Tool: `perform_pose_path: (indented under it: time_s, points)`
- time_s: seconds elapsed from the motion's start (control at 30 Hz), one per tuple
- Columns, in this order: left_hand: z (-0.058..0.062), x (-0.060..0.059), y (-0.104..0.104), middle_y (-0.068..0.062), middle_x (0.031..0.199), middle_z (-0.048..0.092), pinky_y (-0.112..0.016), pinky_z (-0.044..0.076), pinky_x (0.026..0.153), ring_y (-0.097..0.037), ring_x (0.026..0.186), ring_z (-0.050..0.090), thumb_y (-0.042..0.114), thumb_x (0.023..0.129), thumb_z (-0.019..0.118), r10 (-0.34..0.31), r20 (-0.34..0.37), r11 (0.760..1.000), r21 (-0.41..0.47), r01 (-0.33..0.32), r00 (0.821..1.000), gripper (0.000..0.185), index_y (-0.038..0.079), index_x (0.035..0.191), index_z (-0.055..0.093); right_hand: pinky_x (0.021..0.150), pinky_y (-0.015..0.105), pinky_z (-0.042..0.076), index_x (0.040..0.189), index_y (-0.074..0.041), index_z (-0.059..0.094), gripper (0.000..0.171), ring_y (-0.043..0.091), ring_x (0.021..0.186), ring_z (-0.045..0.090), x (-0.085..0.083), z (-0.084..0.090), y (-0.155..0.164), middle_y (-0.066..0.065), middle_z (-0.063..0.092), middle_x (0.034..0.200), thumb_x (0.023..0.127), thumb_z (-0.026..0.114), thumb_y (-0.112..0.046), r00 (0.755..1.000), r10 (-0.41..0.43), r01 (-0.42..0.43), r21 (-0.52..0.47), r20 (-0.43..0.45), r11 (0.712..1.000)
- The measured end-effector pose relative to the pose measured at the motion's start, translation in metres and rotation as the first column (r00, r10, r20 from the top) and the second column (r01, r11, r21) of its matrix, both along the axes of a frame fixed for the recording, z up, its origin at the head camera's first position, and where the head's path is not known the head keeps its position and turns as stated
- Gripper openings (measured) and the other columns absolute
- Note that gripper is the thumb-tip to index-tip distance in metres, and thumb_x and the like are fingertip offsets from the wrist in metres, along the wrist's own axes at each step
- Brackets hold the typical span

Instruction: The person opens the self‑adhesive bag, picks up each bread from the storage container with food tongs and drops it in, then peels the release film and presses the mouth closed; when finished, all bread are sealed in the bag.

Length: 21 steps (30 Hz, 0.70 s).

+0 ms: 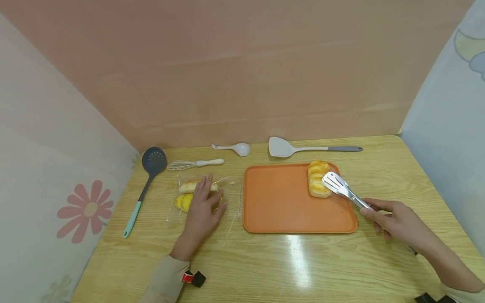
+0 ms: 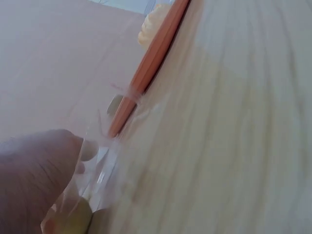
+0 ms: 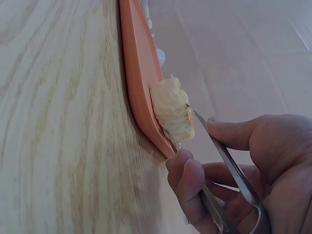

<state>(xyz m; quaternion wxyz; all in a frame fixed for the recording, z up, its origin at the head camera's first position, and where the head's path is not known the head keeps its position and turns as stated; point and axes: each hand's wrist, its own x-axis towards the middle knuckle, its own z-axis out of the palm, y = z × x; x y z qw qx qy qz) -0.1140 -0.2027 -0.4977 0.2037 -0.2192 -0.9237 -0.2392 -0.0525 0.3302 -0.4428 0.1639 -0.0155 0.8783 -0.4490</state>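
In the head view my right hand (image 1: 398, 219) grips metal tongs (image 1: 350, 194), thumb on one arm and fingers on the other. The tongs' slotted end is at the right side of a golden bread roll (image 1: 317, 179). That bread (image 3: 170, 107) rests on the orange tray (image 1: 280, 202), with one tong arm above it in the right wrist view. At the left, my left hand (image 1: 202, 212) rests with extended fingers on a clear plastic bag (image 1: 233, 198). Inside the bag are a pale bread (image 1: 188, 187) and a yellow bread (image 1: 183, 202), both partly covered by the hand.
Behind the bag lies a whisk (image 1: 195, 164). A white ladle (image 1: 240, 149) and a white spatula (image 1: 280, 147) lie along the back, near the pinkish wall. A dark skimmer (image 1: 154, 162) with a mint handle lies at the left. Patterned panels flank the wooden table (image 1: 257, 265).
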Motion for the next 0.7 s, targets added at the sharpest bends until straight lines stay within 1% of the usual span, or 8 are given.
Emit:
perform_pose_path:
  time_s: [0.13, 0.27, 0.37, 0.57, 0.63, 0.7]
  points:
    - [-0.0028, -0.0014, 0.0034, -0.027, 0.175, 0.037, -0.06, 0.021, 0.136, -0.049, 0.164, 0.031, 0.02, 0.096, 0.088, 0.015, -0.019, 1.0, -0.003, -0.015, 1.0, 0.037, -0.004, 0.124, 0.082, 0.051, 0.034, 0.051, 0.159, 0.015, 0.047, 0.06, 0.02, 0.054, 0.054, -0.0002, -0.0001, 0.0005, 0.007, 0.061, 0.077, 0.119, 0.057, -0.03, 1.0, 0.008, -0.008, -0.005, -0.003, 1.0]
    - [-0.0035, -0.003, 0.0057, -0.029, 0.173, 0.039, -0.061, 0.023, 0.135, -0.05, 0.163, 0.031, 0.015, 0.093, 0.091, 0.036, -0.025, 0.999, 0.017, -0.036, 0.999, 0.033, -0.004, 0.119, 0.084, 0.051, 0.034, 0.052, 0.159, 0.015, 0.045, 0.059, 0.022, 0.053, 0.052, -0.0018, 0.0008, 0.0011, 0.007, 0.061, 0.078, 0.119, 0.055, -0.027, 1.0, 0.027, -0.027, -0.034, 0.007, 0.999]
    - [-0.003, -0.0043, 0.007, -0.03, 0.171, 0.041, -0.06, 0.024, 0.135, -0.051, 0.163, 0.032, 0.01, 0.09, 0.093, 0.051, -0.023, 0.999, 0.02, -0.051, 0.998, 0.027, -0.003, 0.112, 0.085, 0.051, 0.034, 0.052, 0.16, 0.015, 0.045, 0.06, 0.022, 0.054, 0.052, -0.0026, 0.0018, 0.0012, 0.007, 0.061, 0.078, 0.119, 0.055, -0.027, 0.999, 0.035, -0.034, -0.036, 0.011, 0.999]
    - [-0.0029, -0.0062, 0.0099, -0.03, 0.169, 0.044, -0.058, 0.023, 0.135, -0.053, 0.161, 0.035, 0.008, 0.088, 0.095, 0.066, -0.04, 0.998, 0.005, -0.066, 0.997, 0.014, -0.001, 0.096, 0.087, 0.052, 0.035, 0.054, 0.16, 0.015, 0.045, 0.06, 0.023, 0.055, 0.055, -0.002, 0.0032, 0.0013, 0.007, 0.062, 0.077, 0.119, 0.057, -0.027, 1.0, 0.03, -0.03, -0.019, -0.002, 0.999]
    - [-0.0032, -0.0066, 0.0104, -0.029, 0.169, 0.045, -0.059, 0.023, 0.135, -0.053, 0.161, 0.035, 0.007, 0.087, 0.095, 0.063, -0.044, 0.998, 0.018, -0.063, 0.997, 0.013, -0.001, 0.093, 0.087, 0.052, 0.035, 0.054, 0.159, 0.015, 0.046, 0.059, 0.023, 0.055, 0.055, -0.0017, 0.0027, 0.0012, 0.008, 0.063, 0.077, 0.119, 0.058, -0.026, 1.0, 0.022, -0.022, -0.023, -0.004, 0.999]
    - [-0.0046, -0.0067, 0.0101, -0.028, 0.169, 0.046, -0.06, 0.022, 0.136, -0.052, 0.161, 0.035, 0.005, 0.087, 0.095, 0.07, -0.037, 0.996, 0.056, -0.068, 0.997, 0.011, -0.001, 0.091, 0.087, 0.051, 0.034, 0.053, 0.16, 0.015, 0.046, 0.059, 0.022, 0.055, 0.055, -0.0015, 0.0016, 0.0008, 0.008, 0.062, 0.077, 0.118, 0.058, -0.025, 1.0, 0.01, -0.01, -0.041, 0.004, 0.999]
